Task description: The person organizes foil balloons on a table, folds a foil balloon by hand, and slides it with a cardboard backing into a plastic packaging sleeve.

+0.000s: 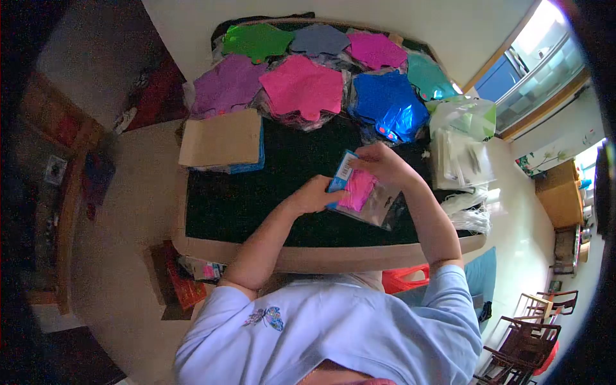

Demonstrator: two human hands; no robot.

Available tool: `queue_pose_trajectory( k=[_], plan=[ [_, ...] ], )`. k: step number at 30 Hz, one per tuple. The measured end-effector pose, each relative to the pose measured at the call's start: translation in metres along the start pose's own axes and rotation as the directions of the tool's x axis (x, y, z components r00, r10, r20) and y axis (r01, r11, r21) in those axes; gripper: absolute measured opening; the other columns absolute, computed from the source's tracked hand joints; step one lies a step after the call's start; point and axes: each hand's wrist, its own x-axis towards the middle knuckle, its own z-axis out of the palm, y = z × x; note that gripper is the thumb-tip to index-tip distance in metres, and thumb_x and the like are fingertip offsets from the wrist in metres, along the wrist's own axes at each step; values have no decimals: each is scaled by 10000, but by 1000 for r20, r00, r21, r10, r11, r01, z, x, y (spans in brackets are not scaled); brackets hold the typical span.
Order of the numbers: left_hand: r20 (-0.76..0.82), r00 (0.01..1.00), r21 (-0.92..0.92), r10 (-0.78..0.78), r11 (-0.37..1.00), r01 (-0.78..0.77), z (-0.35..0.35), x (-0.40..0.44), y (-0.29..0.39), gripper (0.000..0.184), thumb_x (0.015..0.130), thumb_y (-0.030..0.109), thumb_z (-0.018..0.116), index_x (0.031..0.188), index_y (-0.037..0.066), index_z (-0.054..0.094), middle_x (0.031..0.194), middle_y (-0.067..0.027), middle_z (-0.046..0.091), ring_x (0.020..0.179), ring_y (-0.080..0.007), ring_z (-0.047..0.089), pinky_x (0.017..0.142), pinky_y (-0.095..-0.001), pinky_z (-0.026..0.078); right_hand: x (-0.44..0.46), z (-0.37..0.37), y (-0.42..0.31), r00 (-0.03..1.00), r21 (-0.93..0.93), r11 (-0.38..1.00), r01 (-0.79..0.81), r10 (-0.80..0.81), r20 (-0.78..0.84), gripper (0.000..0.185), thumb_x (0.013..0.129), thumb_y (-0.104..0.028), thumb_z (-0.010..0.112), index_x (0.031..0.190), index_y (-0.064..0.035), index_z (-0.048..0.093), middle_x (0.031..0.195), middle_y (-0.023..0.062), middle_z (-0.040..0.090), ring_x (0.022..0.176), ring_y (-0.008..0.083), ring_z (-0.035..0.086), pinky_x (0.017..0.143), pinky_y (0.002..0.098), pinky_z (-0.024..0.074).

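Observation:
Over the dark tabletop, both of my hands hold a clear plastic packet [378, 215] with a folded bright pink piece [359, 191] in it. A blue card with a white barcode label [344, 169] lies along the packet's left side. My left hand [312, 196] is closed on the card's lower left edge, thumb on top. My right hand [384, 165] is closed at the packet's upper end, by the top of the card; its fingertips are partly hidden. The packet lies tilted, its clear end toward the lower right.
Shiny foil stacks in pink [305, 86], blue [391, 102], purple [228, 83], green [256, 40] and other colours line the table's far side. Cardboard [220, 138] over blue cards lies left. Clear plastic bags [459, 160] and white strings [470, 212] lie right.

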Motion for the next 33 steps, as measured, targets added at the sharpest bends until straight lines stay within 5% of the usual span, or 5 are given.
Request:
queue_pose_trajectory(
  k=[5, 7, 12, 16, 33],
  plan=[
    [238, 966, -25, -103, 993, 113, -9, 3, -14, 229, 878, 251, 544, 948, 37, 583, 733, -82, 628, 503, -128, 559, 431, -256, 426, -2, -8, -2, 998, 162, 985, -60, 64, -18, 196, 820, -169, 653, 851, 20, 612, 730, -11, 583, 696, 54, 515, 599, 239, 429],
    [275, 956, -369, 97, 929, 12, -9, -3, -14, 252, 898, 241, 511, 1052, 47, 560, 770, -99, 645, 569, -146, 592, 480, -257, 456, -7, -13, -13, 990, 135, 985, -109, 120, -76, 199, 820, -169, 653, 863, 21, 612, 739, -1, 592, 701, 62, 526, 608, 236, 433],
    [74, 988, -525, 133, 848, -75, -3, -5, -4, 291, 903, 229, 514, 1120, 38, 548, 777, -50, 641, 676, -119, 596, 557, -246, 468, -5, -17, -3, 990, 184, 976, -118, 129, -48, 194, 822, -162, 649, 868, 22, 607, 760, 16, 613, 688, 79, 541, 614, 242, 443],
    [-176, 971, -214, 161, 957, -197, -10, 6, -16, 213, 858, 198, 597, 971, 23, 645, 739, 1, 625, 648, -69, 550, 552, -220, 430, -7, -10, -3, 991, 109, 990, -89, 98, -88, 191, 823, -162, 649, 841, 22, 602, 734, 5, 601, 669, 65, 520, 584, 251, 432],
    [-296, 941, -88, 166, 976, -200, -6, 8, -18, 104, 773, 110, 693, 757, 28, 630, 656, 14, 592, 598, -46, 513, 542, -216, 418, -1, -1, 2, 1000, -76, 997, -9, 10, 20, 240, 831, -215, 621, 773, 11, 569, 638, 26, 553, 638, 80, 464, 563, 303, 406]
  ],
)
